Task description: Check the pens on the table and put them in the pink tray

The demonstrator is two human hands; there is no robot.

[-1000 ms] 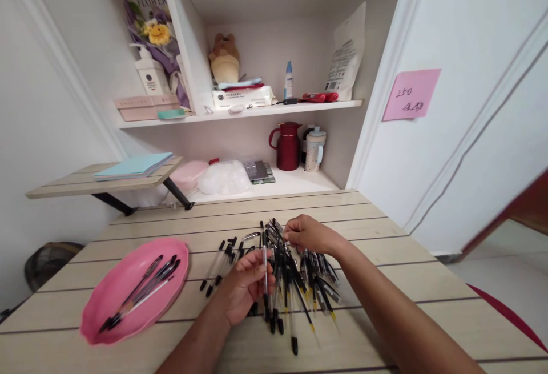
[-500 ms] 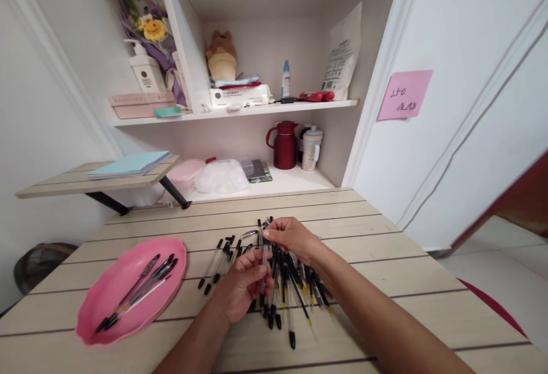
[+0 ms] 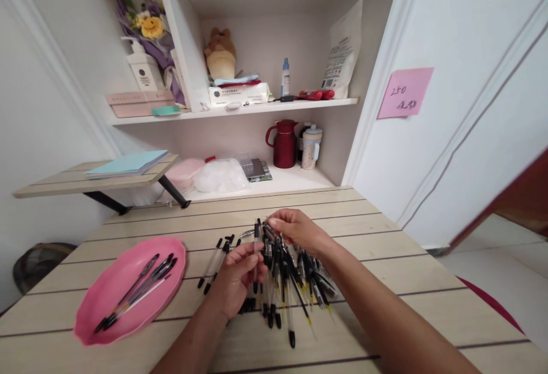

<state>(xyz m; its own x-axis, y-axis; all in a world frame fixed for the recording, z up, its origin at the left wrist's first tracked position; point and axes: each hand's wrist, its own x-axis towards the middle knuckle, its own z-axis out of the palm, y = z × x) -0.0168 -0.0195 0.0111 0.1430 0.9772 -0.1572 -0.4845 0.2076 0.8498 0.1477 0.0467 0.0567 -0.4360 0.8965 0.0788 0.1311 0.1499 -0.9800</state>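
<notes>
My left hand (image 3: 240, 274) is closed around a clear pen barrel (image 3: 256, 251), held nearly upright with a dark lower end. To its right, my right hand (image 3: 299, 230) is bent over the far edge of a pile of pen parts (image 3: 285, 271). Its thumb and forefinger are pinched together, and what lies between them is too small to make out. Black caps, clear barrels and refills with yellow ends make up the pile. Several capped clear pens (image 3: 216, 262) lie left of the left hand. A pink scalloped tray (image 3: 96, 305) holds several pens and a white stick.
A small raised shelf (image 3: 43, 183) with blue paper (image 3: 128, 163) stands at the back left of the slatted table (image 3: 359, 317). Behind the table, a cabinet holds a red jug (image 3: 285, 144), a lidded cup (image 3: 311, 148) and a cloudy plastic bag (image 3: 220, 175).
My left hand has shifted slightly left with the barrel. My right hand has moved a little up and right, so the two hands are farther apart. The tray is unchanged.
</notes>
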